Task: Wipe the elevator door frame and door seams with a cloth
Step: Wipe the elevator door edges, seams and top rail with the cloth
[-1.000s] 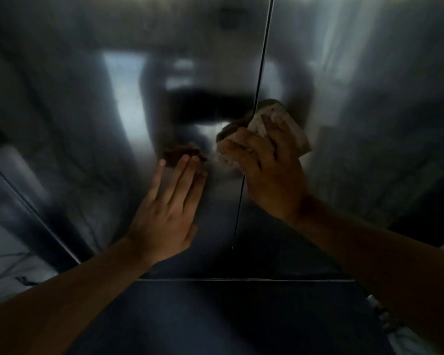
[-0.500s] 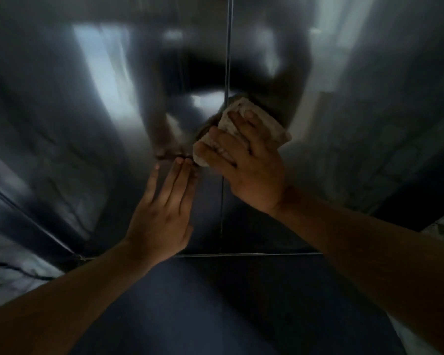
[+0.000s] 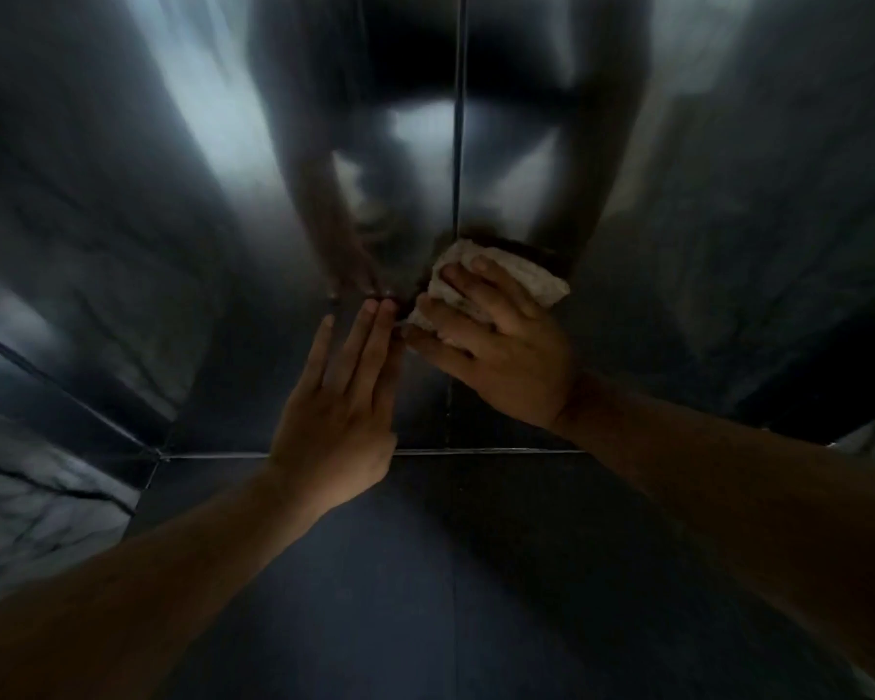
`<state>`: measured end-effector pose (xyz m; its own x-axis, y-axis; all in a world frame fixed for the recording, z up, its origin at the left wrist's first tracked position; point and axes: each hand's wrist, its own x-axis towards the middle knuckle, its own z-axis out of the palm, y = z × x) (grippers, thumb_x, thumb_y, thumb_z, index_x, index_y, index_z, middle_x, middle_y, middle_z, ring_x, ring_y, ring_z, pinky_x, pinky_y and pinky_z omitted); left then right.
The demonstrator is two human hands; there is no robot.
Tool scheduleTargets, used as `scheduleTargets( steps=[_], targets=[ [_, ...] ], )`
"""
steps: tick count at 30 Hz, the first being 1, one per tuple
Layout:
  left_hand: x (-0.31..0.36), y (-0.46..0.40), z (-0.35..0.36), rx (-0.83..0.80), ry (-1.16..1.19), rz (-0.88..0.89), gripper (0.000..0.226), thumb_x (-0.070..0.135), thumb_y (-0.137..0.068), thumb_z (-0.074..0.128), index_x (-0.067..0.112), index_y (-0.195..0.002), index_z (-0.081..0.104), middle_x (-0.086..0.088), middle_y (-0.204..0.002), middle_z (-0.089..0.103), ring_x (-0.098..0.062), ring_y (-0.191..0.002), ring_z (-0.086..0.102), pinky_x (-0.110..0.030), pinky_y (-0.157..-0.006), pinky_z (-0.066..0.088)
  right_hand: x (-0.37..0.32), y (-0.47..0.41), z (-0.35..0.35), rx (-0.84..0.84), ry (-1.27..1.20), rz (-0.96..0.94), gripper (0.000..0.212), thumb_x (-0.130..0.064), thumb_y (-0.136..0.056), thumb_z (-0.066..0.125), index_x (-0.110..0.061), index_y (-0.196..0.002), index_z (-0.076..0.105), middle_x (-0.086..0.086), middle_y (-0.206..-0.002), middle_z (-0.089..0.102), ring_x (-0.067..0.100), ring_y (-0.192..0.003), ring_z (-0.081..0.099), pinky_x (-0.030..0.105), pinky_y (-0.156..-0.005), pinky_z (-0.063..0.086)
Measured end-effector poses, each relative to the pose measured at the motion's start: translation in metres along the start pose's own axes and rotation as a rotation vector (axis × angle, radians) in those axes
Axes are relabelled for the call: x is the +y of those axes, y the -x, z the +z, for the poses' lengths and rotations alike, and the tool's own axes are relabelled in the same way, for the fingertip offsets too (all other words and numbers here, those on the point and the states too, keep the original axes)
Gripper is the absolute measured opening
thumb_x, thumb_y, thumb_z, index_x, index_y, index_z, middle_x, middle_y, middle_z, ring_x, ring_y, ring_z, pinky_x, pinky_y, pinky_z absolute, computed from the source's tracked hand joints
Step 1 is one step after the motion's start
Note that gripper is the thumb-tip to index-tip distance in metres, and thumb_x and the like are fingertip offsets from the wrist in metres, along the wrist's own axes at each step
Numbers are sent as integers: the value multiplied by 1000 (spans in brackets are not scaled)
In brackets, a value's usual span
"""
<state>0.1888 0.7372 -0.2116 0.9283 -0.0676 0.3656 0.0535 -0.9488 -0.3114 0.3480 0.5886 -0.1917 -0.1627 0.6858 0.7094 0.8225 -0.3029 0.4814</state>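
Two bare forearms, no sleeves visible; left hand (image 3: 335, 421), right hand (image 3: 506, 356) ungloved

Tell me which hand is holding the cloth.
The right hand: it grips the pale cloth against the centre door seam. The left hand holds nothing, its straight fingers flat on the left door panel.

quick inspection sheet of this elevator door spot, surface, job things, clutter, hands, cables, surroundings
surface: brushed steel elevator doors, closed, with blurred reflections.
job's things: pale cloth bunched over the centre door seam, low on the doors.
clutter: nothing seen.
hands: right hand presses the cloth against the seam, fingers curled over it; left hand flat on the left door panel, fingers straight, beside the cloth.
cables: nothing seen.
surroundings: metal sill line at the door foot, dark floor below, marbled pale wall at lower left.
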Motion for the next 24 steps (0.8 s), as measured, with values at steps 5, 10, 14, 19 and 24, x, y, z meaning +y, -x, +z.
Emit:
scheduleTargets(
  steps=[5,10,14,19,24],
  targets=[
    [8,13,19,-17,1,21,82,17,-76,54,-12,-149,29,-30,-160,20,-42,-151,14,-63,-118,21,-15,12,12,-5,-10,47,24,-13,-99,58,-19,-116,73,7,-119,69,36,-123,51,50,-115,29],
    [18,29,36,-51,23,39,85,20,-74,54,-12,-149,30,-29,-161,19,-41,-151,15,-64,-116,23,-33,39,22,-143,-32,-13,27,-15,-103,51,-18,-121,70,7,-124,67,36,-126,51,49,-116,27],
    [23,41,49,-86,24,70,82,22,-75,54,-11,-147,33,-30,-158,25,-42,-149,22,-65,-115,24,-54,54,28,-266,-68,-33,35,-16,-106,38,-18,-120,69,7,-126,66,35,-125,54,48,-116,28],
    [31,55,70,-155,34,79,82,26,-74,56,-11,-145,36,-31,-156,30,-43,-148,24,-63,-117,22,-76,78,36,-347,-5,-27,33,-15,-105,40,-18,-108,72,6,-120,68,33,-123,51,45,-116,25],
    [38,71,70,-294,23,106,76,29,-78,52,-10,-143,43,-32,-155,31,-44,-147,25,-63,-117,22,-97,100,25,-675,-135,53,32,-13,-87,40,-13,-79,71,9,-97,68,39,-104,61,48,-95,47]
  ],
)
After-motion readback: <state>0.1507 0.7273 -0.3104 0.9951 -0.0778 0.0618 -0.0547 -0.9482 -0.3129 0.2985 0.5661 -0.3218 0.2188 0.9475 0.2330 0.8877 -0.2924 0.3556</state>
